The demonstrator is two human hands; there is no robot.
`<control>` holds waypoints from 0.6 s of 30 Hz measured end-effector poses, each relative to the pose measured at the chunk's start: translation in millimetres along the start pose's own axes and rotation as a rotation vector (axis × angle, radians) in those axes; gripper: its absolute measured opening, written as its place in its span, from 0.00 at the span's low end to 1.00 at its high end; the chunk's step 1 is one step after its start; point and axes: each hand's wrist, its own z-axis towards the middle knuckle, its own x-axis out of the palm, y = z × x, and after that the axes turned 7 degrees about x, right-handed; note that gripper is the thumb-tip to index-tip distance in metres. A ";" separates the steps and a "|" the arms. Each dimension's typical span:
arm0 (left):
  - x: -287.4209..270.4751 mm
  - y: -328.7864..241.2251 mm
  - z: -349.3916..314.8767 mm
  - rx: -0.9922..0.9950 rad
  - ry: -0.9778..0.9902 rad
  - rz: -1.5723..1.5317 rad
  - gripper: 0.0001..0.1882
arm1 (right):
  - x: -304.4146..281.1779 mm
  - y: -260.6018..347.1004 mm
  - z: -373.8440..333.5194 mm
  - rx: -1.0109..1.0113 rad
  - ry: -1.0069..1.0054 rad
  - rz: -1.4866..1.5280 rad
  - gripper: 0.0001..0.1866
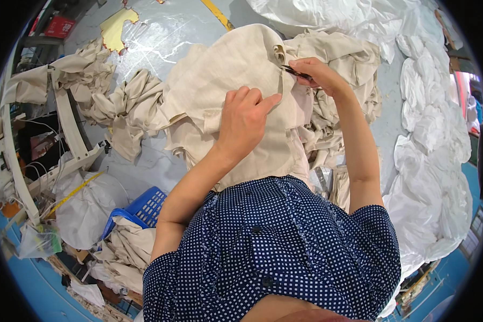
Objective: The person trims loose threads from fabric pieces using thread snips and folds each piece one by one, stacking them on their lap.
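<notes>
A large piece of beige cloth (228, 64) is spread in front of me, with a folded seam edge along its right side. On top of it rests my left hand (247, 115), fingers curled and the forefinger and thumb closed at that seam edge. My right hand (316, 75) grips small dark thread snips (294, 71), their tips against the upper part of the same edge. The snips' handle is partly hidden in my palm. Pale pinkish cloth (304, 107) shows under the beige piece, close to my right wrist.
Crumpled beige cloth (354, 64) is heaped at the right, and more beige cloth (137, 102) at the left. White fabric (429, 134) covers the right side. A blue basket (147, 206), a pale metal frame (72, 126) and a white bag (86, 198) stand at lower left.
</notes>
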 end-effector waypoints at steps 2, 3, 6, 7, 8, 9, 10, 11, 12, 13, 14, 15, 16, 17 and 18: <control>-1.1 -2.1 0.7 0.001 0.006 0.015 0.22 | -6.6 -2.0 -3.6 0.000 0.019 -0.004 0.18; -1.6 -2.8 1.0 0.000 0.011 0.029 0.22 | -10.1 -3.3 -5.8 0.038 0.012 -0.022 0.18; -0.7 -2.4 1.3 0.016 0.016 0.017 0.22 | -3.0 -0.8 -7.3 0.045 0.011 -0.019 0.18; 0.0 -3.2 1.9 0.020 0.018 0.016 0.22 | 0.8 0.2 -7.8 0.017 0.014 0.003 0.18; 0.7 -4.0 2.4 0.031 0.012 0.014 0.22 | 1.1 -1.1 -4.4 0.016 0.010 0.006 0.18; 1.3 -5.0 2.8 0.041 0.005 0.012 0.22 | 0.0 -3.8 2.2 -0.029 0.053 0.004 0.19; 0.7 -5.1 2.0 0.040 0.005 0.016 0.22 | 3.8 0.8 4.6 -0.075 0.103 -0.001 0.19; 0.0 -5.6 0.6 0.041 0.013 0.006 0.22 | 4.9 3.6 1.0 -0.077 0.107 -0.002 0.19; -1.1 -6.1 -1.2 0.043 0.021 -0.003 0.22 | 4.5 6.7 -5.9 -0.117 0.079 0.110 0.18; -1.9 -6.9 -2.3 0.041 0.018 0.001 0.22 | 3.9 10.3 -11.5 -0.157 0.049 0.221 0.17; -1.8 -9.3 -1.7 0.058 0.008 0.005 0.21 | -11.1 1.9 -4.9 -0.164 0.016 0.268 0.15; -1.9 -11.8 -1.5 0.075 -0.003 0.009 0.21 | -14.5 -12.3 2.8 -0.167 0.010 0.267 0.15; -2.8 -12.6 -2.8 0.076 -0.005 0.011 0.21 | -9.9 -15.3 8.5 -0.342 -0.213 0.140 0.18; -4.1 -13.2 -4.8 0.075 -0.001 -0.002 0.20 | -6.6 -18.2 12.6 -0.513 -0.437 0.008 0.21; -5.6 -13.2 -6.3 0.073 0.003 -0.015 0.18 | -10.2 -24.3 14.2 -0.413 -0.453 -0.185 0.26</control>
